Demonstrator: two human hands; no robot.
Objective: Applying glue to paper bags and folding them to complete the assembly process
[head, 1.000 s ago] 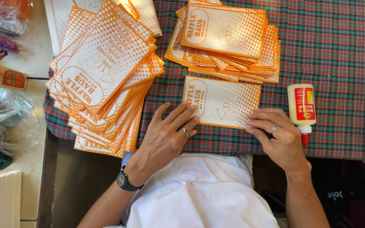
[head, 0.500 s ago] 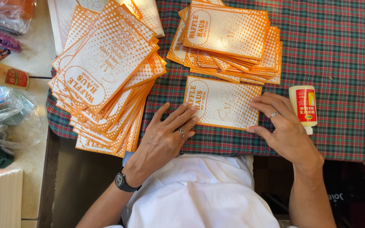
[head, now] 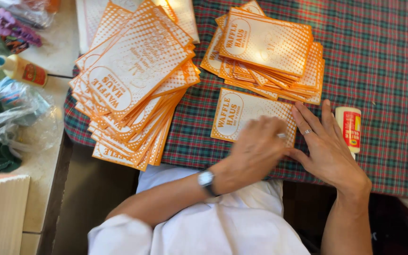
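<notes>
work surface: a plaid tablecloth (head: 383, 61) in red and green is spread over the table, giving a soft, flat bed on which paper can be pressed.
single bag: one orange-and-white paper bag (head: 242, 115) lies flat at the near edge of the cloth, just in front of the person, apart from both stacks so that it can be handled alone.
left hand: the left hand (head: 256, 151) is laid palm down on the near right part of the single bag; it is blurred, the fingers appear loosely curled and pressed on the paper, and nothing is clamped in it.
right hand: the right hand (head: 327, 146) rests flat with fingers spread and open, the fingertips touching the right edge of the single bag, apparently to pin that edge down; nothing is gripped.
glue bottle: a small white glue bottle (head: 349, 127) with a red label lies on its side just beside the right hand, kept within reach.
far stack: a stack of like bags (head: 270, 52) is piled just beyond the single bag.
left stack: a larger fanned stack (head: 133, 80) overhangs the near left corner of the cloth.
side items: a second glue bottle (head: 22, 70) and clear plastic bags (head: 20, 113) lie on the pale counter at the left, well apart from the hands.
</notes>
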